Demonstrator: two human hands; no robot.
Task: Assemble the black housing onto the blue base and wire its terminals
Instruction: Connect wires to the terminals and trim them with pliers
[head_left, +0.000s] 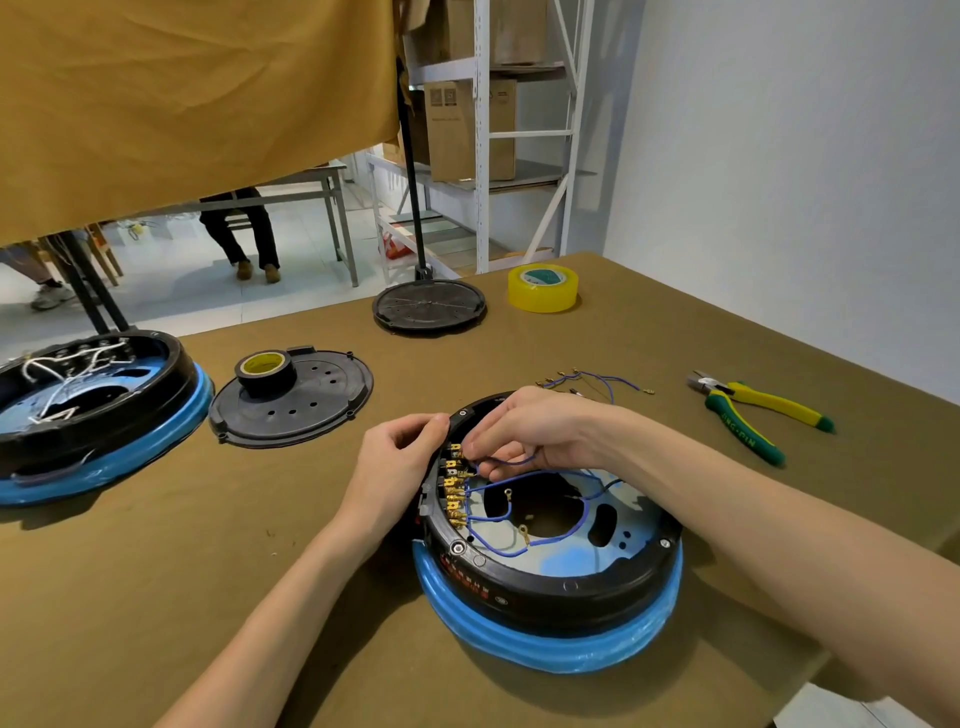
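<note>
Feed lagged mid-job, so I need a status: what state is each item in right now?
black housing: seated on blue base
terminals: several wired
left hand: grips housing rim
right hand: pinches blue wire at terminals
spare wires: loose on table
pliers: lying unused

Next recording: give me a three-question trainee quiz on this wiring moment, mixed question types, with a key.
1. True or false: the pliers are in the right hand.
2. What sits on the black cover left of the housing? A) yellow tape B) black tape C) loose wires
3. Fill in: the left hand grips the housing's ____ .

Key: 1 false, they lie on the table; 2 B, the black tape; 3 rim, beside the brass terminals where the right fingers pinch a blue wire.
</note>
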